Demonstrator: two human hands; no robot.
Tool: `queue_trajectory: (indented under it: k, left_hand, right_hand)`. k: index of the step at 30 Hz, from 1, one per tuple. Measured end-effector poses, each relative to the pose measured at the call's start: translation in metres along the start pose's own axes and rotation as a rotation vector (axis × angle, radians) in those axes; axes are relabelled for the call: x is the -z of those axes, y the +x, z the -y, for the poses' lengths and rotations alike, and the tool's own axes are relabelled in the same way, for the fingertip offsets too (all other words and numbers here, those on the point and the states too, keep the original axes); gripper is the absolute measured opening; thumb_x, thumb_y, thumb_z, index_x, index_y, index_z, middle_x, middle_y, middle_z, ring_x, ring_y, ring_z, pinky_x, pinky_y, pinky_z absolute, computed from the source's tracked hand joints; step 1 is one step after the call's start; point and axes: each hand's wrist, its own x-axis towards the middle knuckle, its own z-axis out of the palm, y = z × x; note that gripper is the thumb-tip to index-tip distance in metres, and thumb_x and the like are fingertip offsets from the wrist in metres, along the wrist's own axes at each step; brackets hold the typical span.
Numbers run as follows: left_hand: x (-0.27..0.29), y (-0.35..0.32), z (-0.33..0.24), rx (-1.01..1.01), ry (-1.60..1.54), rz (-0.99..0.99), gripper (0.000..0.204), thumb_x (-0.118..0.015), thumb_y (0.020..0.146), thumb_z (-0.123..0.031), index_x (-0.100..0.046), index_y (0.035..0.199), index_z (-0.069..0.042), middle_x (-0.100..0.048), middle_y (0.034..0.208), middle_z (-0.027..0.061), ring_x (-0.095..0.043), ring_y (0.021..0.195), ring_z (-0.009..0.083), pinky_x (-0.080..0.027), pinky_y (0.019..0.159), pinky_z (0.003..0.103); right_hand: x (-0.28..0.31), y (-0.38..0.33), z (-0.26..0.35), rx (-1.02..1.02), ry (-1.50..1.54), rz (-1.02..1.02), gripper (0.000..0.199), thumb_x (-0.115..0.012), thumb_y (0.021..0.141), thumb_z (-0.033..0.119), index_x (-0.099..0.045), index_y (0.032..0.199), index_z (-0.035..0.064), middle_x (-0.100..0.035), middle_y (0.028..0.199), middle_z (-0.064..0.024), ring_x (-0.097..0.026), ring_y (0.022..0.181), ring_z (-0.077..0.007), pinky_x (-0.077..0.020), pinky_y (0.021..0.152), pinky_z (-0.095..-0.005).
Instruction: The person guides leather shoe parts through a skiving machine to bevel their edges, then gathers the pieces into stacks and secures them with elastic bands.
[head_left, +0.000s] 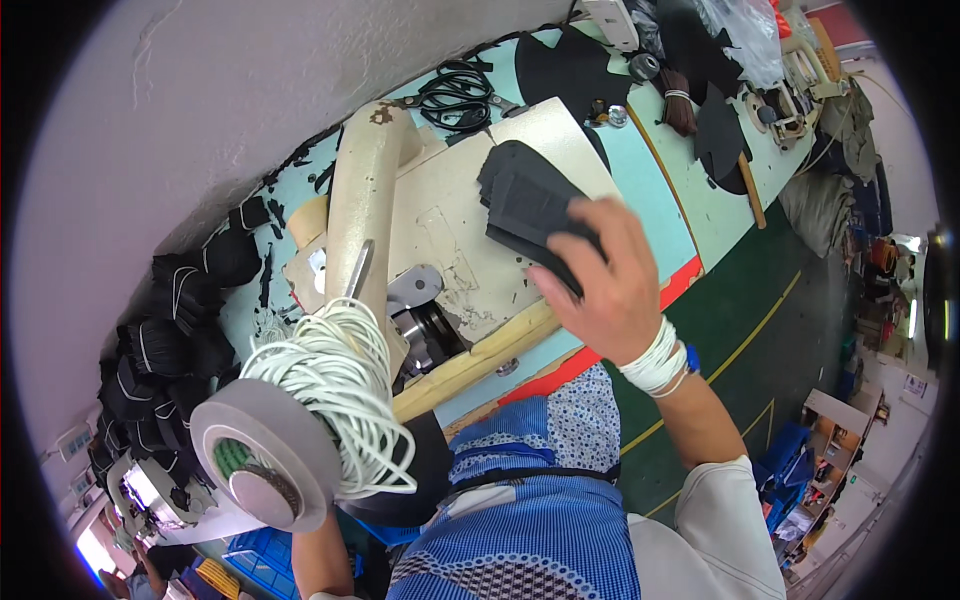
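Right hand right of frame centre, palm down, fingers spread over the near edge of a stack of black fabric pieces, pressing on it. Stack resting on the cream sewing-machine bed, just above and right of centre, touching the hand. White cord wound round the wrist below the hand. Left hand hidden behind a roll of grey tape and a bundle of white cord at lower left; only a strip of forearm visible at the bottom edge, so cannot tell whether open or closed. Cream machine arm running from upper centre down to the cord bundle. Black scissors at top centre on the pale blue table. Tied black bundles piled along the left edge, against the grey wall. Blue patterned apron at bottom centre.
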Motion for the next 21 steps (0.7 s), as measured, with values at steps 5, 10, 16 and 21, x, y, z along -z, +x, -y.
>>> queue_trajectory:
  k: [5,10,16,21]
  left_hand:
    - [0.002,0.004,0.014,-0.097,-0.238,0.168,0.043,-0.081,0.074,-0.031,-0.068,0.1,0.0,-0.07,0.097,0.0135,-0.067,0.084,0.0222,-0.052,0.077,0.034]
    - [-0.002,-0.002,0.004,0.141,0.057,-0.106,0.044,-0.081,0.073,-0.037,-0.067,0.09,0.0,-0.069,0.083,0.0124,-0.064,0.069,0.0182,-0.052,0.065,0.032]
    - [0.0,0.02,-0.047,-0.001,0.312,-0.245,0.039,-0.075,0.081,-0.037,-0.066,0.091,0.0,-0.068,0.089,0.0082,-0.063,0.079,0.0151,-0.051,0.071,0.029]
    - [-0.012,0.023,-0.074,-0.053,0.257,-0.237,0.039,-0.075,0.08,-0.036,-0.067,0.091,0.0,-0.068,0.088,0.0081,-0.063,0.079,0.0149,-0.051,0.071,0.029]
  right_hand:
    - [-0.019,0.018,-0.012,-0.198,-0.076,0.159,0.077,-0.082,0.066,0.021,-0.046,0.13,-0.0019,-0.047,0.125,-0.03,-0.045,0.118,-0.0471,-0.0415,0.099,-0.049]
    - [-0.014,0.012,0.006,-0.155,-0.085,0.025,0.058,-0.075,0.073,0.018,-0.052,0.123,-0.0023,-0.054,0.114,-0.0239,-0.052,0.111,-0.0418,-0.0465,0.091,-0.045]
    - [-0.021,0.001,0.044,0.139,0.34,0.242,0.027,-0.075,0.072,0.013,-0.063,0.095,0.0035,-0.06,0.089,-0.0116,-0.062,0.084,-0.0297,-0.0508,0.071,-0.0393]
    - [-0.032,0.012,0.057,0.081,0.358,0.547,0.016,-0.071,0.077,0.018,-0.062,0.073,0.0057,-0.059,0.067,-0.0109,-0.062,0.064,-0.0311,-0.05,0.059,-0.0416]
